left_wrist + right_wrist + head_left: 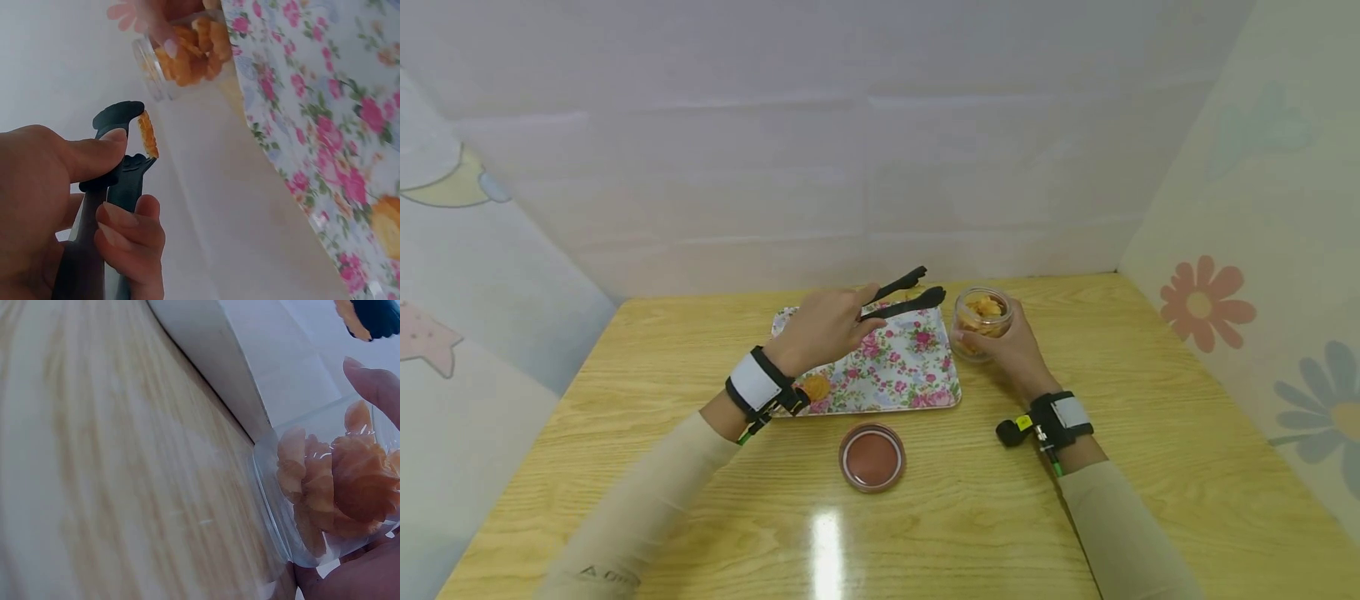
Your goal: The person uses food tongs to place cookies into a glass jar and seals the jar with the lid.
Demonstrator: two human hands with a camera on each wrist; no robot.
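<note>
Nearest you, the brown jar lid (872, 457) lies on the wooden table (625, 433). Your left hand (822, 327) squeezes the black tongs (901, 297), pinching a thin orange crisp (148, 134) above the floral tray (917, 375). It looks light and brittle, so grip it gently by the edge. Your right hand (1009, 350) wraps the clear jar of crisps (982, 321), probably smooth plastic; hold its side low.

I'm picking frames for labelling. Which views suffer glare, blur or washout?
Head: sharp, one glare streak on the table. Left wrist: tongs and chip sharp, jar soft, background washed out. Right wrist: table smeared, jar fairly clear.
</note>
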